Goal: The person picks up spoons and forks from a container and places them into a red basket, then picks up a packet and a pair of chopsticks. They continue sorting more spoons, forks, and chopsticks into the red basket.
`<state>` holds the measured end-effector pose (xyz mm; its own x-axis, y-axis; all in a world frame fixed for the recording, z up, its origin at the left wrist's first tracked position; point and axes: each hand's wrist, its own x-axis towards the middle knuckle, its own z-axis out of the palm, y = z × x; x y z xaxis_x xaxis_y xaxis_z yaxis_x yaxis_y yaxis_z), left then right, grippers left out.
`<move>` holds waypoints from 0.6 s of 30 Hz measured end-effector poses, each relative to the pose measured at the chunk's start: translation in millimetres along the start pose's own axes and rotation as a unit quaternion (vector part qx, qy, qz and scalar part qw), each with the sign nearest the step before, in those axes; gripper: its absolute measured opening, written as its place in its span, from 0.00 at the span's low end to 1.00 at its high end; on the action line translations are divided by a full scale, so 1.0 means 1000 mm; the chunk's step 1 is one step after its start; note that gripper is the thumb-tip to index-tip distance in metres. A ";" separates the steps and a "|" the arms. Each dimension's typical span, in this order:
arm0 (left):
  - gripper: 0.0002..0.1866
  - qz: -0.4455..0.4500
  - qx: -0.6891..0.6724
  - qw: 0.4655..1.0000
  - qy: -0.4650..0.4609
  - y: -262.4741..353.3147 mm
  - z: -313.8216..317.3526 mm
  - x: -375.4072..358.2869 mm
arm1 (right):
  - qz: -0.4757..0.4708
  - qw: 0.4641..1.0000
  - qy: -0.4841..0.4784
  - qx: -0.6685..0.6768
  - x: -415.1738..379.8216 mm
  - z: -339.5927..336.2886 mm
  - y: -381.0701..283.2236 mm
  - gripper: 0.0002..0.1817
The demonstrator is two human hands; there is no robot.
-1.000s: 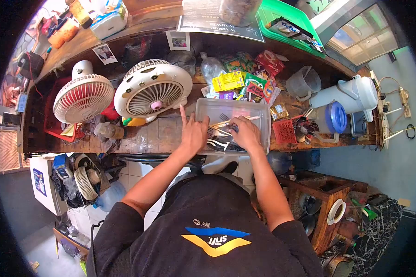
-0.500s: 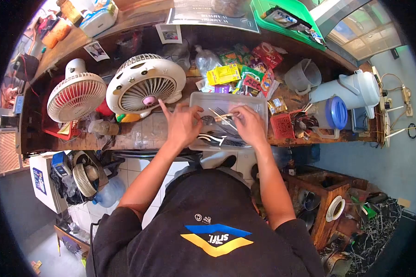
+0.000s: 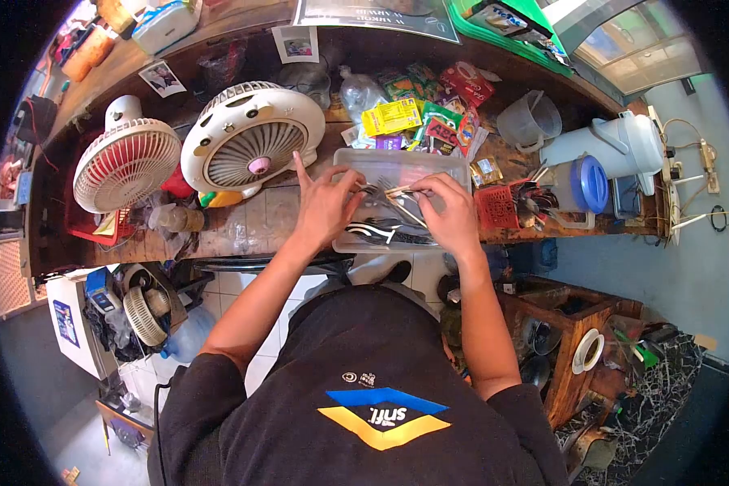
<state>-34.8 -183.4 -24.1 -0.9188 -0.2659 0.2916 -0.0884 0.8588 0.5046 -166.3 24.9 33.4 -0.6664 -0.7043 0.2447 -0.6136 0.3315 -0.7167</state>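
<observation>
A translucent plastic tub (image 3: 401,159) on the wooden counter holds metal cutlery (image 3: 381,230), with forks and spoons lying loose in it. Over its left side, my left hand (image 3: 326,202) pinches what looks like a spoon (image 3: 368,189), one outer finger sticking out; the fingers partly cover it. My right hand (image 3: 449,215) is over the right side, with thumb and fingers closed on pale wooden chopsticks (image 3: 398,192) that point left. Fork tines (image 3: 385,183) show between the two hands.
Two fans, a white one (image 3: 125,166) and a face-shaped one (image 3: 251,142), stand left. Colourful sachets (image 3: 433,121) lie behind the tub. Right of it are a red basket (image 3: 496,207) of utensils, a blue-lidded jug (image 3: 589,191), a grey pitcher (image 3: 530,121) and a thermos (image 3: 607,150).
The chopsticks have swung from crossing in the tub to lie together in my right hand's grip. My left fingers have closed on the metal piece. The camera view has shifted slightly.
</observation>
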 end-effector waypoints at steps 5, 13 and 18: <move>0.20 -0.002 -0.028 0.999 -0.033 0.012 -0.019 0.002 | -0.030 0.999 0.017 -0.021 -0.001 0.002 -0.009 0.09; 0.18 0.046 -0.176 0.983 0.009 -0.002 -0.026 0.007 | -0.039 0.998 0.051 0.001 -0.001 0.002 -0.027 0.10; 0.17 0.079 -0.186 0.979 -0.005 -0.006 -0.039 0.020 | -0.020 0.998 0.059 0.015 -0.004 0.003 -0.031 0.09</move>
<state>-37.4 -211.5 10.5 -0.9133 -0.1366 0.3837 0.2005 0.6692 0.7155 -143.2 15.5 52.3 -0.6875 -0.6377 0.3474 -0.6294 0.2847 -0.7231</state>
